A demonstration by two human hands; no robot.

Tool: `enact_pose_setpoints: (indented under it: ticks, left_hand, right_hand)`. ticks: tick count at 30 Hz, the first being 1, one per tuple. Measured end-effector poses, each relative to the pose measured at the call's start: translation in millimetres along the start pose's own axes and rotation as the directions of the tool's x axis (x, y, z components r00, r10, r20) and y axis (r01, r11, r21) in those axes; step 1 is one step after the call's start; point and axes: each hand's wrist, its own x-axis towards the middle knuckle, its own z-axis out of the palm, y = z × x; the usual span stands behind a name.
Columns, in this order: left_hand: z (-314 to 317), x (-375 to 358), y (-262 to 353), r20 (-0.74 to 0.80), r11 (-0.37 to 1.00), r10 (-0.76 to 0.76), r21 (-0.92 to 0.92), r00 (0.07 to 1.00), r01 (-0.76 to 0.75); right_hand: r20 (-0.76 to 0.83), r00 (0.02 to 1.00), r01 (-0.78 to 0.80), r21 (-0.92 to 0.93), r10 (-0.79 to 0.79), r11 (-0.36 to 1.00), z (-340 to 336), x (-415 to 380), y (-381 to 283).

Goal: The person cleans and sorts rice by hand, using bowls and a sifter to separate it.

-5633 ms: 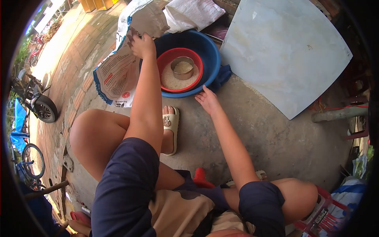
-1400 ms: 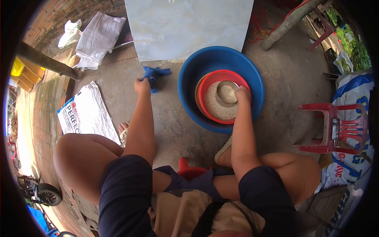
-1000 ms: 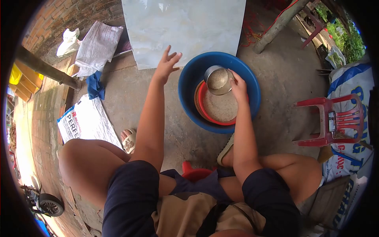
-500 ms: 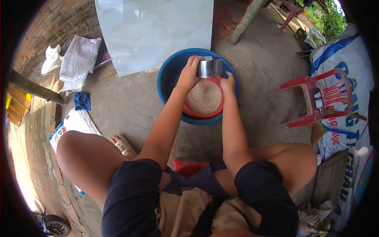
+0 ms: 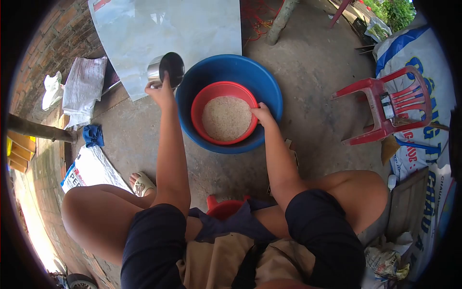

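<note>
My left hand (image 5: 162, 90) holds a small shiny steel pot (image 5: 166, 68) out to the left of the blue tub, tipped so that its dark inside shows; no contents can be made out. The fingers of my right hand (image 5: 262, 114) are closed on the right rim of a red basin (image 5: 196, 107). Pale grains that look like rice (image 5: 226, 118) cover the bottom of this basin. It sits inside a larger blue tub (image 5: 275, 96) on the concrete floor.
Beyond the tub lies a large pale sheet (image 5: 202, 24). A red plastic chair (image 5: 380, 111) stands at the right before big printed sacks (image 5: 418, 72). White sacks (image 5: 86, 79) lie at the left by a brick wall (image 5: 62, 33). A wooden post (image 5: 284, 21) rises behind.
The pot has gone from above the red basin to the left, out past the tub, in my left hand. My right hand has come down onto the basin's rim. The view has shifted slightly.
</note>
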Motion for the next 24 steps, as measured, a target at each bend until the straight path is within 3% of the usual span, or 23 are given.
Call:
enact_pose_setpoints:
  ticks: [1, 2, 3, 4, 5, 7, 11, 12, 14, 15, 17, 19, 20, 22, 23, 24]
  left_hand:
    - [-12, 10, 5, -0.242, 0.987, -0.153, 0.014, 0.958, 0.161]
    - [-25, 22, 4, -0.406, 0.949, -0.302, -0.214, 0.862, 0.231]
    - [-51, 43, -13, -0.462, 0.907, -0.395, -0.336, 0.794, 0.256]
    - [-80, 53, -29, -0.469, 0.875, -0.466, -0.371, 0.75, 0.311]
    - [-98, 48, -31, -0.457, 0.86, -0.499, -0.365, 0.736, 0.356]
    - [-129, 41, -54, -0.449, 0.869, -0.494, -0.277, 0.745, 0.409]
    - [-183, 35, -119, -0.425, 0.82, -0.572, -0.268, 0.701, 0.506]
    - [-186, 34, -125, -0.421, 0.818, -0.574, -0.263, 0.703, 0.511]
    - [-193, 36, -136, -0.517, 0.824, -0.555, -0.238, 0.652, 0.514]
    - [-187, 38, -131, -0.513, 0.824, -0.556, -0.237, 0.654, 0.514]
    - [-159, 36, -98, -0.674, 0.767, -0.504, -0.061, 0.54, 0.639]
    - [-113, 26, -48, -0.811, 0.649, -0.393, 0.089, 0.433, 0.756]
    - [-90, 19, -27, -0.867, 0.569, -0.319, 0.149, 0.384, 0.809]
    - [-41, -3, 5, -0.797, 0.76, -0.202, 0.239, 0.57, 0.604]
    - [-33, -1, -1, -0.543, 0.873, -0.315, 0.157, 0.778, 0.463]
    - [-27, 1, -7, -0.23, 0.94, -0.328, 0.014, 0.916, 0.34]
  right_hand:
    - [-0.081, 0.996, -0.019, 0.15, 0.031, 0.988, 10, -2, 6]
    - [-0.112, 0.994, 0.026, 0.117, -0.013, 0.993, 15, -3, 8]
    - [-0.139, 0.989, 0.068, 0.079, -0.057, 0.995, 18, -3, 10]
    - [-0.069, 0.998, 0.02, 0.226, -0.005, 0.974, 18, -5, 9]
    - [-0.079, 0.997, 0.021, 0.227, -0.003, 0.974, 19, -9, 5]
    - [0.006, 0.999, -0.038, 0.468, 0.04, 0.883, 21, -15, -11]
    - [-0.045, 0.999, 0.029, 0.473, -0.009, 0.881, 26, -38, -51]
    - [-0.055, 0.998, 0.038, 0.404, -0.017, 0.914, 26, -35, -55]
    - [-0.065, 0.997, 0.051, 0.354, -0.03, 0.934, 27, -30, -65]
    - [-0.069, 0.996, 0.066, 0.303, -0.048, 0.951, 27, -26, -69]
    - [-0.081, 0.994, 0.093, 0.318, -0.071, 0.944, 22, -27, -80]
    - [0.029, 0.998, 0.041, 0.484, -0.063, 0.874, 10, -38, -102]
    - [0.043, 0.997, 0.03, 0.464, -0.057, 0.885, 5, -48, -116]
    - [0.078, 0.992, 0.052, 0.499, -0.104, 0.865, 0, -50, -129]
    - [0.115, 0.981, 0.071, 0.532, -0.155, 0.844, -1, -50, -135]
    - [0.13, 0.974, 0.09, 0.532, -0.187, 0.842, 0, -54, -142]
